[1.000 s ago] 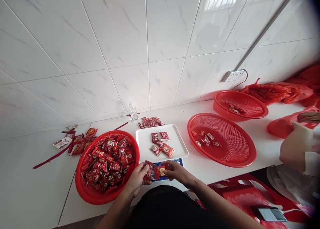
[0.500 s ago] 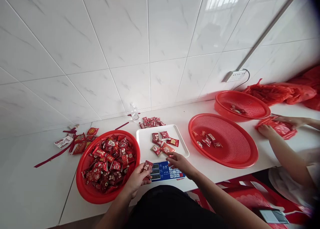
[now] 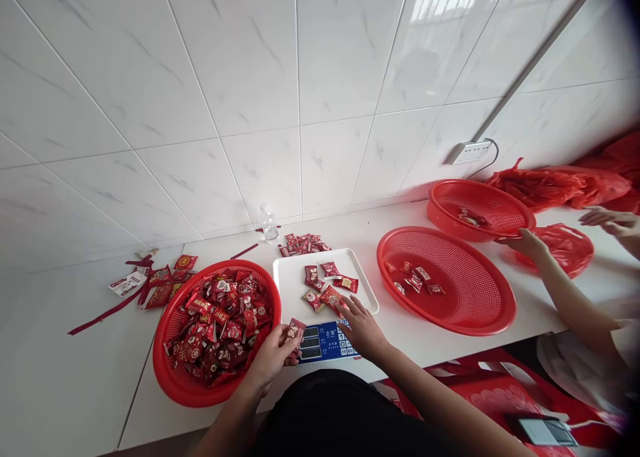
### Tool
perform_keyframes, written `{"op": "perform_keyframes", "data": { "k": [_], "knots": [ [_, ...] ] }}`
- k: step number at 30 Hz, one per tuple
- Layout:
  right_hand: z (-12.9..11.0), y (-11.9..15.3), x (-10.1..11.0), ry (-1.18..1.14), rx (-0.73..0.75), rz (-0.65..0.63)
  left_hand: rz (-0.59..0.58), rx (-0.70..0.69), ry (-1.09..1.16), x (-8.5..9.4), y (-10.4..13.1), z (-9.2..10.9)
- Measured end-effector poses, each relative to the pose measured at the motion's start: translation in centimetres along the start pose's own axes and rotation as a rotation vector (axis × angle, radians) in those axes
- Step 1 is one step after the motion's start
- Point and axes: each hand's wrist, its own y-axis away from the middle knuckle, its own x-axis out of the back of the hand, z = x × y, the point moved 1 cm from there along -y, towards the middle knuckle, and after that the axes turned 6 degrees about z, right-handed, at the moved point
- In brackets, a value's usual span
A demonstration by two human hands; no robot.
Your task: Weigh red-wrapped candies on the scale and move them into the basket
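Observation:
My left hand is closed around dark red wrapped candies, just in front of the scale's display. My right hand, its fingers spread, hovers over the keypad of the blue scale panel. Its fingertips reach the front edge of the white weighing tray, close to a red candy packet; whether they touch it I cannot tell. Several small red packets lie on that tray. To the left of my left hand stands a red basket heaped with wrapped candies.
Another red basket holds a few packets at right. A co-worker's hand grips the rim of a further basket, near a red plastic bag. Behind the tray are piled candies and a clear bottle. Ribbons and packets lie left.
My right hand has shifted slightly right and its fingers have spread. The co-worker's hands have left the red bag, and one now holds the far basket's rim. My left hand is nearly still.

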Motion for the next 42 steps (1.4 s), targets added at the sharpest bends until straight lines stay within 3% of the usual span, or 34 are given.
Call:
{"op": "perform_keyframes", "data": {
  "k": [3,6,10,14,17,19,22,25,28,34,37,42],
  "knots": [
    [-1.3,1.0,0.2,-0.175,0.077,0.005,-0.046,-0.048,-0.080,-0.1,0.1,-0.3],
    [-3.2,2.0,0.3,-0.443,0.137,-0.131,-0.118,-0.078,-0.182,-0.3,0.2,-0.4],
    [-4.7,2.8,0.2,-0.583,0.030,-0.197,-0.190,-0.074,-0.253,-0.9,0.6,-0.3],
    [-4.7,3.1,-0.4,-0.665,-0.035,-0.194,-0.169,-0.095,-0.297,-1.2,1.2,0.0],
    [-4.3,3.4,-1.1,-0.760,-0.044,-0.180,-0.134,-0.137,-0.300,-0.5,1.4,0.6],
    [-4.1,3.7,-1.5,-0.806,-0.060,-0.164,-0.024,-0.176,-0.293,1.0,1.3,1.1],
    [-3.6,4.2,-1.9,-0.846,-0.096,-0.165,0.262,-0.226,-0.371,4.7,1.1,1.4],
    [-3.0,4.6,-2.1,-0.868,-0.125,-0.177,0.524,-0.315,-0.742,8.7,1.0,0.7],
    [-2.6,4.8,-2.1,-0.878,-0.124,-0.186,0.605,-0.375,-1.086,10.6,0.8,-1.0],
    [-2.2,4.7,-1.4,-0.805,-0.122,-0.217,0.438,-0.281,-1.046,8.3,-0.1,-4.3],
    [-2.0,4.6,-0.8,-0.765,-0.118,-0.221,0.426,-0.188,-0.985,7.7,-0.4,-5.0],
    [-1.3,4.7,-0.1,-0.760,-0.122,-0.271,0.466,-0.071,-0.923,8.2,-1.0,-4.8]
  ]
}}
